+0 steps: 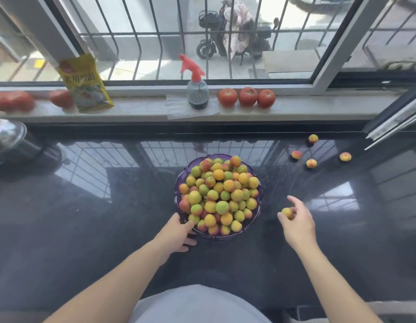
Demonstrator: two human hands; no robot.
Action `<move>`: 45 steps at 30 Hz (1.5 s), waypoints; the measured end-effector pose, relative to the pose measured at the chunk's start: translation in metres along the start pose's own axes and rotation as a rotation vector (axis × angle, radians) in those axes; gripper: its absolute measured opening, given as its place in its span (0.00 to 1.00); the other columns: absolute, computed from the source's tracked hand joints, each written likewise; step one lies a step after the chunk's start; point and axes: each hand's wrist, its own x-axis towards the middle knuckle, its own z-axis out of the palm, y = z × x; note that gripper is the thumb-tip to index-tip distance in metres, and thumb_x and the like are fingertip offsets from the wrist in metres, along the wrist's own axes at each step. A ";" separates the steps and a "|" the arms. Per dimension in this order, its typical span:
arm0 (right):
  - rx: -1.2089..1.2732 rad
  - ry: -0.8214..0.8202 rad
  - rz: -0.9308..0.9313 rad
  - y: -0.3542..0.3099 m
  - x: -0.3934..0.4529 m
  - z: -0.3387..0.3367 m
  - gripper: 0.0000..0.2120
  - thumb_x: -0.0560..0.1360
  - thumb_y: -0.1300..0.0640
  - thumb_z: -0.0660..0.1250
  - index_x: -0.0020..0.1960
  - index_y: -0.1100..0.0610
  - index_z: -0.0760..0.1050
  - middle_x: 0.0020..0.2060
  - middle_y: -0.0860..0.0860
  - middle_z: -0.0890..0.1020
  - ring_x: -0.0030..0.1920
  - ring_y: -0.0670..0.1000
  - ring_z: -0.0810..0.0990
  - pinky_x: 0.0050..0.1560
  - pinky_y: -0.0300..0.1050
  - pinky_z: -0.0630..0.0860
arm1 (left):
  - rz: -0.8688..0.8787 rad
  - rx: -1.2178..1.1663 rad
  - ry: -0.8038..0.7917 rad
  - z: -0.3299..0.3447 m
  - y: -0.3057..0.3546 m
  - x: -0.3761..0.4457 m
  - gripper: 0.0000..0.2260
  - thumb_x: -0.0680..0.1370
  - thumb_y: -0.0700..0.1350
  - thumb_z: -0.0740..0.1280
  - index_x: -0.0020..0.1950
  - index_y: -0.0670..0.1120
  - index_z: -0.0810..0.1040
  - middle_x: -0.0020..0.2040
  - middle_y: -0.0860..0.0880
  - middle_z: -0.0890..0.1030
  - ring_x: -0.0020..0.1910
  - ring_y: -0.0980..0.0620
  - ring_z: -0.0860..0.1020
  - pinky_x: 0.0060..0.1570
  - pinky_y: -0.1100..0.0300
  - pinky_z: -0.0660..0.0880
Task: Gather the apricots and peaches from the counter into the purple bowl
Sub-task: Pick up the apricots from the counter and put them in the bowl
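Nearest the camera, at 6 o'clock, a grey-clad torso (197, 304) is seen. At 7 o'clock of the purple bowl (179, 183), its near rim is gripped by the left hand (179, 234), fingers curled on the edge. Apricots and peaches (219, 194) are heaped in the bowl at the middle of the dark counter (86, 217). At the bowl's 4 o'clock, one apricot (287, 212) is pinched by the right hand (299, 223). Four loose fruits (311, 163) are scattered at 2 o'clock. Three tomatoes (247, 96) are lined on the sill (144, 108) at 12.
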 end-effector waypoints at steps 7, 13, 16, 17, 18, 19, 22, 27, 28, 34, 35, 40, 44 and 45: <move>0.035 -0.166 -0.605 -0.110 -0.077 0.031 0.16 0.72 0.61 0.77 0.58 0.51 0.82 0.54 0.43 0.80 0.56 0.45 0.76 0.59 0.38 0.73 | 0.000 0.081 0.003 0.005 -0.005 -0.006 0.12 0.89 0.55 0.56 0.67 0.51 0.70 0.56 0.48 0.85 0.52 0.44 0.86 0.58 0.45 0.83; -0.149 -0.185 -0.840 -0.136 -0.068 0.082 0.16 0.75 0.60 0.72 0.63 0.53 0.77 0.57 0.46 0.76 0.56 0.47 0.75 0.56 0.39 0.76 | -0.009 0.116 0.000 -0.002 0.002 -0.009 0.06 0.88 0.55 0.58 0.56 0.55 0.70 0.57 0.48 0.84 0.52 0.46 0.86 0.60 0.44 0.83; -0.326 -0.099 -0.994 -0.129 -0.056 0.094 0.10 0.74 0.56 0.72 0.55 0.54 0.81 0.51 0.48 0.80 0.57 0.52 0.74 0.65 0.50 0.73 | -0.020 0.120 0.006 -0.004 0.003 -0.010 0.07 0.88 0.56 0.60 0.54 0.55 0.70 0.57 0.49 0.85 0.52 0.46 0.87 0.60 0.43 0.83; -0.378 -0.081 -1.006 -0.126 -0.054 0.096 0.08 0.74 0.56 0.73 0.53 0.54 0.80 0.49 0.48 0.81 0.57 0.53 0.74 0.68 0.53 0.70 | -0.024 0.117 0.007 -0.005 0.003 -0.010 0.06 0.87 0.56 0.60 0.54 0.56 0.71 0.57 0.49 0.85 0.52 0.46 0.87 0.60 0.43 0.83; -0.421 -0.073 -1.001 -0.124 -0.052 0.098 0.08 0.73 0.55 0.73 0.52 0.53 0.80 0.49 0.48 0.81 0.57 0.53 0.74 0.71 0.55 0.67 | -0.029 0.113 0.005 -0.006 0.003 -0.010 0.06 0.87 0.56 0.60 0.54 0.56 0.71 0.57 0.49 0.85 0.52 0.47 0.87 0.60 0.43 0.83; -0.456 -0.068 -0.994 -0.123 -0.052 0.100 0.09 0.73 0.55 0.73 0.52 0.53 0.80 0.49 0.48 0.81 0.57 0.54 0.74 0.73 0.56 0.65 | -0.033 0.111 0.003 -0.006 0.003 -0.010 0.06 0.87 0.56 0.60 0.54 0.57 0.70 0.57 0.49 0.85 0.52 0.47 0.87 0.60 0.44 0.83; -0.492 -0.094 -0.990 -0.124 -0.051 0.103 0.10 0.72 0.55 0.74 0.53 0.53 0.79 0.49 0.49 0.81 0.58 0.54 0.75 0.75 0.56 0.63 | -0.047 0.101 -0.007 -0.009 0.005 -0.009 0.05 0.87 0.56 0.61 0.54 0.58 0.71 0.57 0.49 0.85 0.52 0.47 0.87 0.60 0.44 0.83; -0.228 -0.048 -0.931 -0.120 -0.047 0.086 0.14 0.75 0.54 0.73 0.60 0.55 0.80 0.56 0.49 0.79 0.61 0.51 0.73 0.69 0.46 0.68 | -0.117 0.006 -0.026 -0.018 0.008 0.000 0.12 0.85 0.49 0.68 0.67 0.51 0.73 0.59 0.48 0.84 0.54 0.46 0.86 0.58 0.46 0.83; -0.127 0.028 -0.864 -0.112 -0.044 0.076 0.12 0.76 0.55 0.71 0.59 0.56 0.80 0.55 0.49 0.78 0.60 0.50 0.72 0.67 0.41 0.67 | -0.122 -0.050 -0.030 -0.021 0.009 0.003 0.14 0.83 0.45 0.67 0.69 0.52 0.73 0.61 0.47 0.83 0.56 0.45 0.85 0.57 0.47 0.83; -0.078 0.142 -0.126 -0.023 0.009 0.036 0.15 0.77 0.64 0.65 0.63 0.56 0.76 0.61 0.51 0.72 0.64 0.56 0.70 0.62 0.43 0.65 | -0.018 -0.427 0.121 -0.019 0.027 0.015 0.22 0.79 0.38 0.61 0.68 0.56 0.80 0.60 0.49 0.87 0.60 0.43 0.84 0.57 0.45 0.81; -0.136 0.114 -0.067 -0.011 0.021 0.032 0.17 0.78 0.64 0.64 0.66 0.55 0.76 0.64 0.52 0.70 0.66 0.56 0.68 0.64 0.47 0.66 | -0.017 -0.487 0.147 -0.016 0.032 0.018 0.19 0.80 0.41 0.60 0.67 0.56 0.81 0.59 0.49 0.87 0.60 0.44 0.84 0.57 0.45 0.81; -0.328 0.065 0.008 0.006 0.091 0.004 0.26 0.78 0.63 0.63 0.75 0.52 0.68 0.77 0.54 0.59 0.73 0.60 0.61 0.69 0.57 0.67 | -0.111 -0.563 0.238 -0.005 0.042 0.043 0.16 0.85 0.60 0.59 0.67 0.56 0.80 0.61 0.49 0.86 0.60 0.43 0.84 0.63 0.39 0.79; -0.388 0.108 0.019 -0.011 0.153 -0.018 0.30 0.79 0.62 0.61 0.79 0.49 0.60 0.80 0.49 0.49 0.75 0.61 0.57 0.68 0.59 0.67 | -0.107 -0.447 0.290 0.001 0.046 0.047 0.17 0.87 0.60 0.55 0.70 0.55 0.75 0.63 0.49 0.82 0.60 0.43 0.81 0.50 0.48 0.78; -0.395 0.108 0.050 -0.014 0.168 -0.022 0.31 0.79 0.61 0.60 0.80 0.48 0.58 0.81 0.48 0.48 0.75 0.60 0.56 0.68 0.59 0.67 | -0.108 -0.434 0.298 0.002 0.047 0.047 0.18 0.87 0.60 0.55 0.70 0.55 0.75 0.62 0.49 0.82 0.60 0.43 0.81 0.48 0.49 0.78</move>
